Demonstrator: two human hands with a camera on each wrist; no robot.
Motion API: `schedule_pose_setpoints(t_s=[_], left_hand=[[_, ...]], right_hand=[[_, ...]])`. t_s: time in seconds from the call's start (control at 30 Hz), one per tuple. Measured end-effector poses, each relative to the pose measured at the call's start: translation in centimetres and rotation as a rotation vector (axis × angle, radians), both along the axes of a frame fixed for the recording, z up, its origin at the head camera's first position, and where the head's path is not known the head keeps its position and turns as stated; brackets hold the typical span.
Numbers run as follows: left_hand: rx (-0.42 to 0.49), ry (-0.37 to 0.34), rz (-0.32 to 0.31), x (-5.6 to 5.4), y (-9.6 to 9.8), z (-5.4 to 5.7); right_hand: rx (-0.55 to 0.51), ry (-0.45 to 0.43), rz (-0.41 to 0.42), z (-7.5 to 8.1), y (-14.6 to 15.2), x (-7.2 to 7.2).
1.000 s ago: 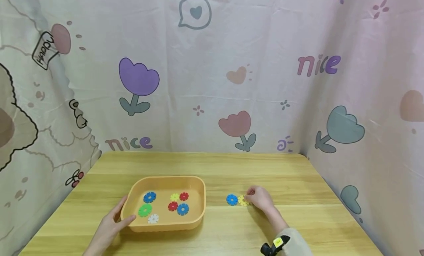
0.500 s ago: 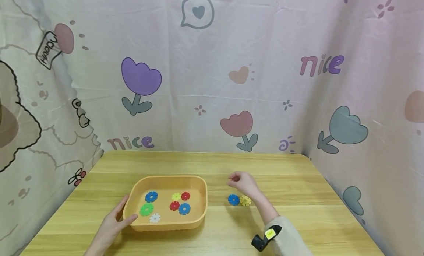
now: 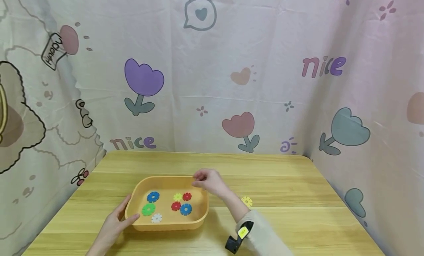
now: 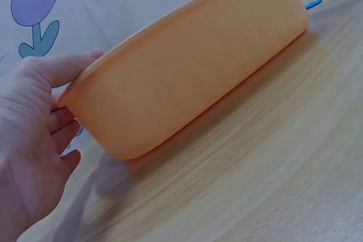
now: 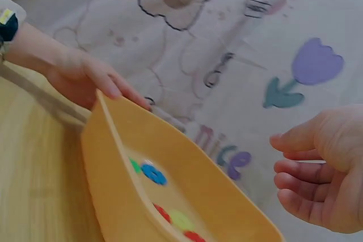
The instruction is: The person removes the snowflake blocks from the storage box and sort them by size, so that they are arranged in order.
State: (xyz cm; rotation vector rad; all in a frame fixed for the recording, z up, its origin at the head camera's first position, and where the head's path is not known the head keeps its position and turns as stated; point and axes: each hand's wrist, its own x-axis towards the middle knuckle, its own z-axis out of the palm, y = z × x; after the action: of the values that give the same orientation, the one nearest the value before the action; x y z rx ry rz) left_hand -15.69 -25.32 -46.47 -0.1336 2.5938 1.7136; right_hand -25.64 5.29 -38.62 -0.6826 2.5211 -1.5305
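Note:
My left hand (image 3: 113,223) grips the left end of an orange-yellow plastic tray (image 3: 170,226); in the left wrist view its thumb lies over the rim. Inside the tray are several notched, flower-shaped plastic discs: blue discs (image 3: 153,196), a green disc (image 3: 148,209), a white disc (image 3: 156,218), red discs (image 3: 176,206) and a small yellow disc (image 3: 177,196). Over the tray's back right corner is my right hand (image 3: 210,181). Its fingers are loosely bent with nothing between them, as the right wrist view (image 5: 323,171) shows.
On the wooden table (image 3: 298,219), right of the tray, lies a larger yellow disc (image 3: 246,201). A blue disc (image 4: 313,4) beside it shows in the left wrist view; my right forearm hides it from the head view. A printed curtain (image 3: 198,64) hangs behind the table.
My right hand has left the yellow disc on the table and moved left, over the tray's back right corner. The left hand stays on the tray, and the discs lie as before.

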Motion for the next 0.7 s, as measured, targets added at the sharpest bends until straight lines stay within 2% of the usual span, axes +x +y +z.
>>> schedule_pose_setpoints(t_s=[0.17, 0.33, 0.53, 0.7], left_hand=[[0.002, 0.018, 0.007, 0.1, 0.1, 0.0], [0.002, 0.007, 0.005, 0.1, 0.0, -0.1], [-0.016, -0.002, -0.005, 0.1, 0.1, -0.1], [-0.067, 0.009, -0.007, 0.3, 0.1, 0.0]], right_hand=[[-0.024, -0.038, 0.055, -0.1, -3.4, 0.3], [-0.037, -0.088, 0.093, -0.3, -6.8, 0.8], [0.031, -0.093, 0.053, -1.5, -10.6, 1.3], [0.091, -0.079, 0.012, -2.7, -12.8, 1.9]])
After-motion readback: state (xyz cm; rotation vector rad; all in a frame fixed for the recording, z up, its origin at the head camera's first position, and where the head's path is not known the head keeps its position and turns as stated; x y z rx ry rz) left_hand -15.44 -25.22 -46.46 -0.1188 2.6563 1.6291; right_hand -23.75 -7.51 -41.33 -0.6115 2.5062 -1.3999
